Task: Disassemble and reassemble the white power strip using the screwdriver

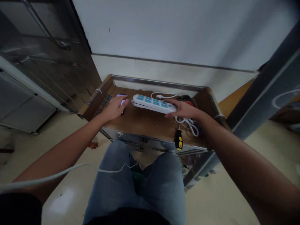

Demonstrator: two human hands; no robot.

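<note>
A white power strip [152, 104] with blue socket faces is raised at its near side above the cardboard-lined shelf [140, 123]. My right hand [185, 109] grips its right end, thumb at the near edge and fingers over the far side. My left hand [114, 107] lies with fingers stretched out over a phone [122, 103] with a lit screen, covering much of it. A white cord [193, 128] is bunched below my right hand. Close by, a screwdriver [179, 140] with a black and yellow handle points toward the strip, its handle over the shelf's front edge.
Behind the strip lies a white plug [160, 97] on its cord. A dark and red object [187, 99] sits at the back right, partly hidden by my hand. Raised cardboard sides [212, 103] border the shelf. A white wall panel [168, 34] stands behind; a metal post [264, 81] rises at right.
</note>
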